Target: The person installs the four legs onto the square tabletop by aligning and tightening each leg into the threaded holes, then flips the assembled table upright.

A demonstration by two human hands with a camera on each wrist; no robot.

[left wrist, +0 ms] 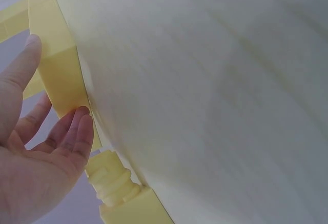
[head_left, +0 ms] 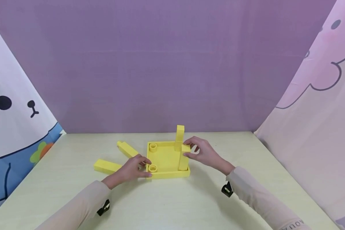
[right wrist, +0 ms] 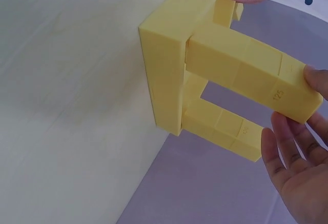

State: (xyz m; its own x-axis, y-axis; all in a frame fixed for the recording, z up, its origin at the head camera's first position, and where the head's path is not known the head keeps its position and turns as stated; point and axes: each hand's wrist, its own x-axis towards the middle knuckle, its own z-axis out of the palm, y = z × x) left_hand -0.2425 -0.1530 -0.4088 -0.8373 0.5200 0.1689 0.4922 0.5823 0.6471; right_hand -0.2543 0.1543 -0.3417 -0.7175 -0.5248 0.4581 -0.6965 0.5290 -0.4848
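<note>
A shallow square yellow base [head_left: 169, 175] lies on the table with its raised rim upward. My left hand [head_left: 130, 169] holds its near left corner, thumb on one wall and fingertips on another. At the near right corner stands a square yellow leg [head_left: 183, 161], upright and marked 125 in the right wrist view. My right hand [head_left: 204, 154] pinches the top of this leg between thumb and fingers. Another yellow leg [head_left: 179, 135] stands upright in the far right corner. Round sockets [head_left: 153, 147] show in both left corners, with no legs in them.
Two loose yellow legs, a nearer one [head_left: 107, 166] and a farther one [head_left: 127, 149], lie left of the base by my left hand. A threaded end [left wrist: 114, 178] shows on one. Behind the table [head_left: 218, 204] hangs a purple cloth [head_left: 161, 70]; printed cloths flank it.
</note>
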